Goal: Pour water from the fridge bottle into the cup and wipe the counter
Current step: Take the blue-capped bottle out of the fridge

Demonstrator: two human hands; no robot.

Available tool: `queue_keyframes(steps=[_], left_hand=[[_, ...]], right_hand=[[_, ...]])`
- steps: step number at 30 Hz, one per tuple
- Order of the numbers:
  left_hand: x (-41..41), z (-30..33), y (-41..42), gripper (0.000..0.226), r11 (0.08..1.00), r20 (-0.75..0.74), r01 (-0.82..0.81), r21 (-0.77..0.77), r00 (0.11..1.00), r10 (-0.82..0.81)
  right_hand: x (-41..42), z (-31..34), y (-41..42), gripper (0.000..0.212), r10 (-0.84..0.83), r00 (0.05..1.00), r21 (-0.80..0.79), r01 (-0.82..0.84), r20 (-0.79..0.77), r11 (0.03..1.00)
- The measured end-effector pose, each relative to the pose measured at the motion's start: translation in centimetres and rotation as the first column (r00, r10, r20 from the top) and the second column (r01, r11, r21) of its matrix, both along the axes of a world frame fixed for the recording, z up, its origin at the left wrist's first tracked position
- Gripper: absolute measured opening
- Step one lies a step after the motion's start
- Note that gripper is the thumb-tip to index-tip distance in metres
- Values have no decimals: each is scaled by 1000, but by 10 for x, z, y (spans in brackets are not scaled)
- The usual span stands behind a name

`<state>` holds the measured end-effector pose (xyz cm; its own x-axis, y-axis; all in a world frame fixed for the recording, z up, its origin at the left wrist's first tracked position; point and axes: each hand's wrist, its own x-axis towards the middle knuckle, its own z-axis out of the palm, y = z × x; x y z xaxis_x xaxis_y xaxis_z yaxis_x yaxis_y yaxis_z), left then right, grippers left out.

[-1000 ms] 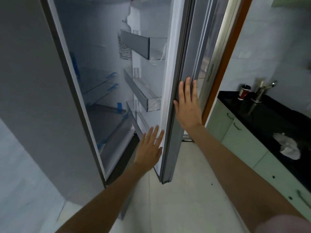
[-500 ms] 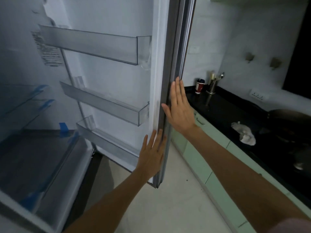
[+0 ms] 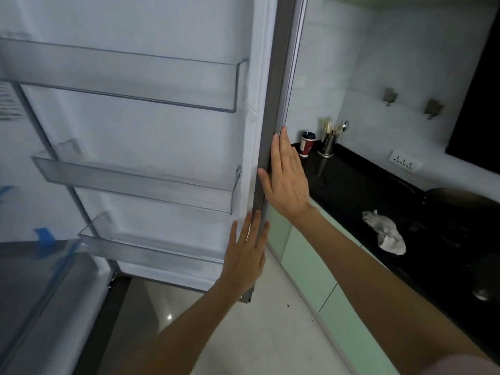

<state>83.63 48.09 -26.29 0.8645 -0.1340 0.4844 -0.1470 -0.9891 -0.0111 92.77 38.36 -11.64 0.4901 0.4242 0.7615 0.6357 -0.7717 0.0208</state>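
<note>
The left hand (image 3: 244,255) lies flat with fingers spread wide and holding nothing, its fingertips touching the lower stretch of the tall grey-edged white fridge door (image 3: 266,147). Just above and to its right, the right hand (image 3: 286,182) is also flat and empty, fingers straight and close together, palm pressed along the same vertical edge, thumb on the inner side. That edge runs up and down, parallel to both sets of fingers, so any swing of the door goes sideways across them. To the left of the fingers the three clear plastic door shelves (image 3: 140,182) all appear empty; no water bottle shows anywhere, so I judge it sits deeper in the cabinet, left of the left hand and out of view. Right of the right hand, beyond the pale green cabinet fronts (image 3: 305,261), the black stone counter (image 3: 359,185) carries a crumpled white cloth (image 3: 385,231) nearer, and further off a red-and-white paper cup with a dark lid (image 3: 307,145) beside a steel utensil holder (image 3: 328,144). The floor between fridge and counter is clear.
</note>
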Motion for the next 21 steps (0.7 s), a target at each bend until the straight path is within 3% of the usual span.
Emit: queue_keyframes(steps=[11,13,16,21], left_hand=[[34,10,-20,65,995,4,-94,18,996,94],[27,5,-19,63,993,11,-119,21,993,119],[7,-10,-12,59,979,-14,-193,68,981,194],[-41,-39,9,60,913,-176,-402,67,896,407]], right_hand=[[54,-2,-22,59,76,997,-68,-77,-22,995],[50,-21,-29,57,59,998,-56,-61,-36,997],[36,-72,-40,58,32,997,-168,-43,-66,985],[7,-165,-51,51,173,952,-305,-248,-251,919]])
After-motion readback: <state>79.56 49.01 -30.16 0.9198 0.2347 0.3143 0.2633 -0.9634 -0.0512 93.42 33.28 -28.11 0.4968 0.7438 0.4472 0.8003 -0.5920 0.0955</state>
